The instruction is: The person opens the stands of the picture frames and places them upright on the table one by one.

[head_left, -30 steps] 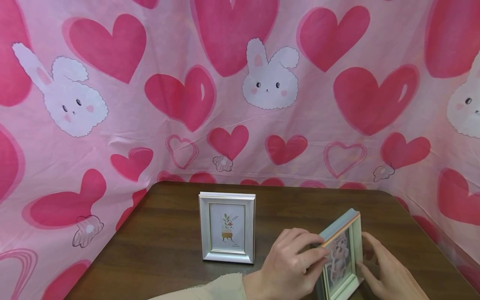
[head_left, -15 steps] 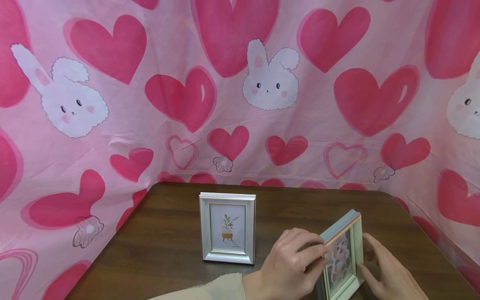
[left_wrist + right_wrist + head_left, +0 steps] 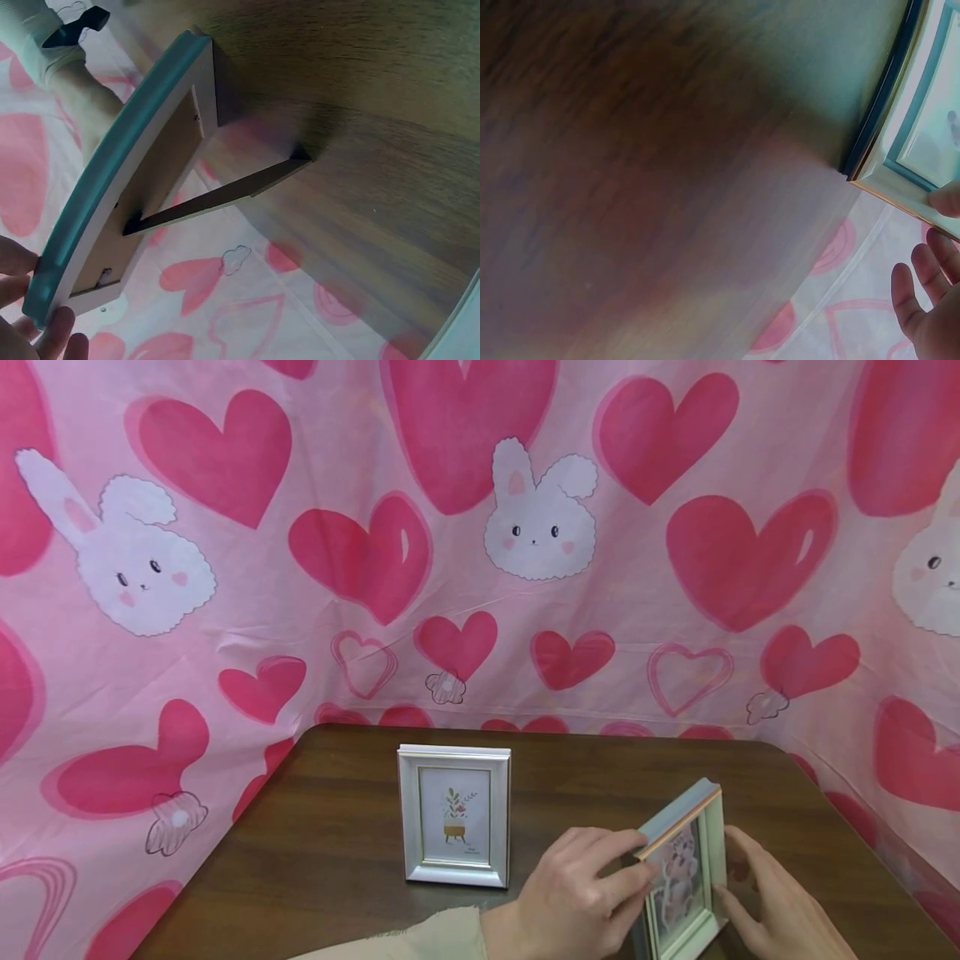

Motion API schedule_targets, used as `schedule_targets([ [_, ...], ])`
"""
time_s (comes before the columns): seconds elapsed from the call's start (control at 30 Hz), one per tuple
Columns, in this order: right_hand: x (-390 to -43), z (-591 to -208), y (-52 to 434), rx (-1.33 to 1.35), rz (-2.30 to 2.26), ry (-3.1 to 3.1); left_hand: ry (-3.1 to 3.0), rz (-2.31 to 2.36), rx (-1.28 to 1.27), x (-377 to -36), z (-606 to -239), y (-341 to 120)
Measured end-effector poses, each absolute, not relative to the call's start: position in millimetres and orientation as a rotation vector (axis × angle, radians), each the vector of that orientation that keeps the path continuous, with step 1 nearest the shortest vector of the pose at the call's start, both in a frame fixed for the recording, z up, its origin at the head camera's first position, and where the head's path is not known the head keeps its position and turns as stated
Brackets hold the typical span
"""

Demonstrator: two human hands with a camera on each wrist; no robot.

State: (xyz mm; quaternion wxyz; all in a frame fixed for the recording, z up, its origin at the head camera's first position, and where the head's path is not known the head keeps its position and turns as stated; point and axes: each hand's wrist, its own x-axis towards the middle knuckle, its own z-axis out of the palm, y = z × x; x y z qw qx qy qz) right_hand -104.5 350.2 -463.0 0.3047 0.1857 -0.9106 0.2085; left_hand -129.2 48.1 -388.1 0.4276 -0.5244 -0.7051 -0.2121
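A pale green photo frame [image 3: 708, 906] with a teal outer edge stands angled on the table, holding a picture of a pink figure. My left hand [image 3: 581, 893] pinches its upper left corner, fingertips over the edge. On its right side, my right hand [image 3: 772, 893] grips the edge; the right wrist view shows the thumb [image 3: 946, 199] on the frame's front and other fingers [image 3: 926, 274] spread below the edge. From behind, in the left wrist view, the brown backing [image 3: 157, 154] shows a stand leg [image 3: 217, 199] swung out, its foot at the tabletop.
A silver-white photo frame [image 3: 455, 874] with a potted-plant picture stands upright on the dark wooden table [image 3: 315, 868], left of my hands. A pink curtain [image 3: 465, 585] with hearts and rabbits surrounds the table at the back and both sides.
My left fingertips have slipped slightly left along the frame's corner, uncovering a bit more of it. The green frame, the right hand and the silver frame look unmoved.
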Motion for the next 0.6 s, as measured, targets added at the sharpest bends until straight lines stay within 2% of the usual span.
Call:
schedule_targets([
  [0.6, -101.2, -461.5, 348.5, 0.408, 0.558, -2.493, -1.724, -0.463, -1.361, -131.1, -386.0, 48.9],
])
